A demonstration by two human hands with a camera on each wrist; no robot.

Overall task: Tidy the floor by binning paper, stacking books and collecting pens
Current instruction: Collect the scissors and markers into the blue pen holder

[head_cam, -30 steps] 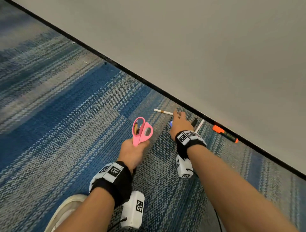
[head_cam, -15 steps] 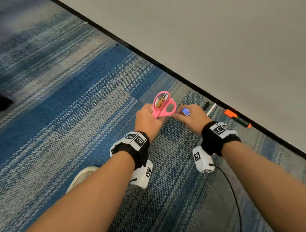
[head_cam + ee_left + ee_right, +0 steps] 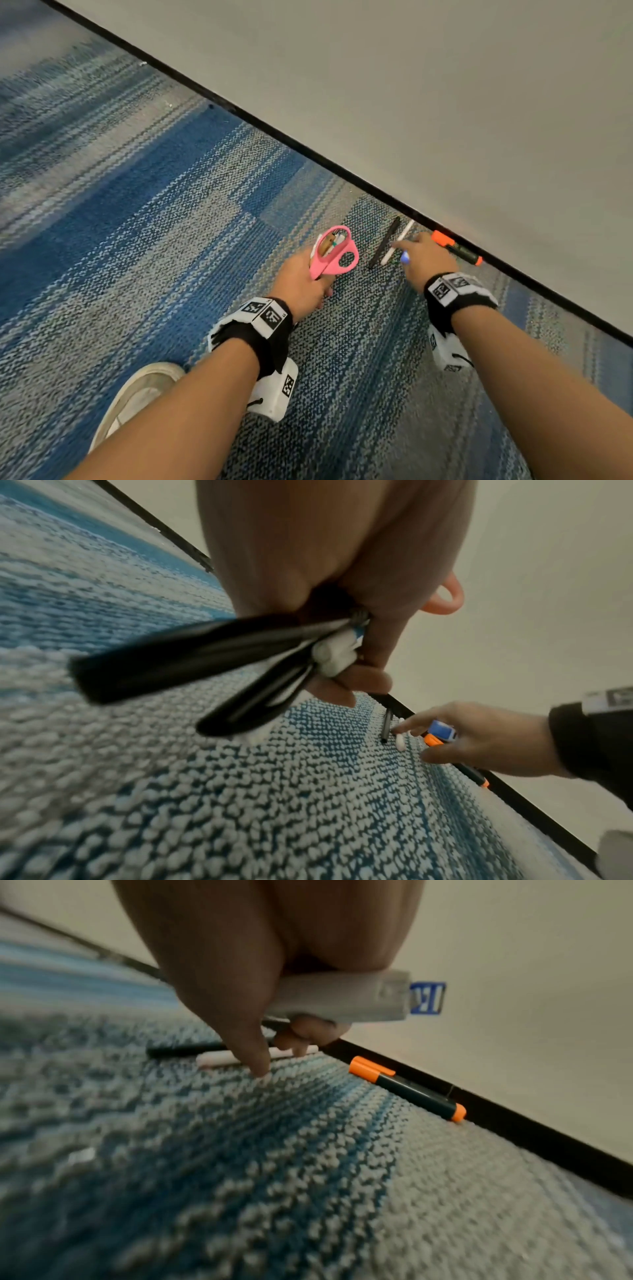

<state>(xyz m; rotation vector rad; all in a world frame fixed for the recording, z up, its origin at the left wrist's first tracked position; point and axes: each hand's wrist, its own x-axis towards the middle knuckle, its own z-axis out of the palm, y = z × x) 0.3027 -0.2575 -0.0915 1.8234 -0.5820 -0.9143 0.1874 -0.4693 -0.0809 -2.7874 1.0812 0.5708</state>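
Where the woven blue and grey carpet (image 3: 171, 222) meets a thin black baseboard (image 3: 308, 150) under a plain pale wall (image 3: 445, 85), three slim things lie close together: a matte black pen (image 3: 384, 242), a smooth white pen (image 3: 397, 244) just beside it, and a stubby black marker (image 3: 457, 248) with orange cap and orange end, lying right along the baseboard. The carpet is looped and nubbly, in stripes of deep blue and pale grey.

The left hand (image 3: 301, 284) is curled in a tight grip round a bundle: scissors (image 3: 334, 253) with glossy pink plastic loop handles pointing up, dark blades (image 3: 192, 658) sticking out below the fist, and several pens (image 3: 334, 653) bunched with them, white and black barrels showing; how many pens, I cannot tell. This hand hangs above the carpet, apart from the pens on the floor.

The right hand (image 3: 424, 260) reaches low toward the wall, forefinger (image 3: 253, 1053) stretched down with its tip at the white pen and the carpet. Its other fingers are curled round a small pale grey block with a blue printed label (image 3: 427, 998), an eraser by the look of it, held against the palm. The marker lies just past this hand, not touched.

A pale shoe (image 3: 137, 401) rests on the carpet by the left forearm, and both wrists wear black bands with white tagged boxes
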